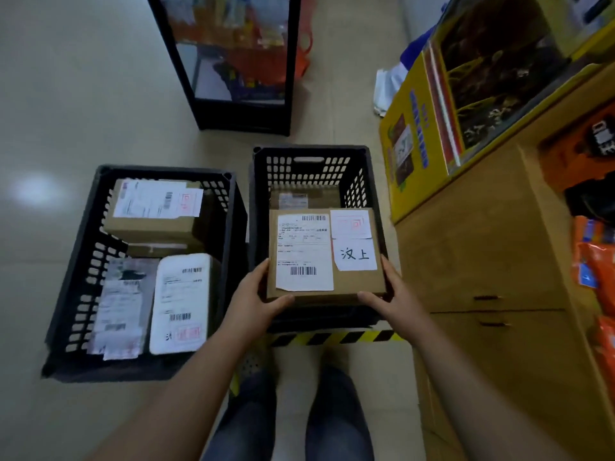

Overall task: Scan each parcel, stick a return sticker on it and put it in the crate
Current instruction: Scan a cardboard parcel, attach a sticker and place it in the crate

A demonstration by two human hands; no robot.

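A flat cardboard parcel (352, 282) hovers over the near half of the right black crate (311, 161). It carries a white shipping label with barcodes, a red-stamped sticker and a handwritten white sticker. My left hand (258, 302) grips its near left corner, thumb on top. My right hand (394, 294) grips its near right corner the same way. Another cardboard parcel (301, 197) lies deeper in that crate, mostly hidden.
A second black crate (71, 261) on the left holds several labelled parcels. A tall black-framed glass case (239, 118) stands behind the crates. A wooden cabinet (492, 261) with a yellow box (412, 151) lines the right. Yellow-black tape (332, 337) marks the floor by my feet.
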